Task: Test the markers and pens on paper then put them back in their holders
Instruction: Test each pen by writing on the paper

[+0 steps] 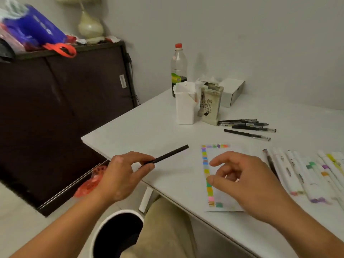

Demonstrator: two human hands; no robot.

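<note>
My left hand [122, 174] pinches a black pen [171, 154] between thumb and fingers above the table's near corner, its free end pointing up and right. My right hand [247, 185] hovers over the sheet of paper [221, 203] with fingers loosely curled; something small and pale shows between them, too blurred to name. Coloured swatches run along the paper's left and top edges. Several black pens [247, 127] lie behind the paper. White markers [305, 174] lie in a row at the right. A white holder [185, 105] and a printed holder [211, 104] stand at the back.
The white table [141, 131] ends at a corner near my left hand. A plastic bottle [179, 66] and a white box [232, 91] stand by the wall. A dark cabinet [65, 94] is to the left, and a white-rimmed bin [117, 233] sits below.
</note>
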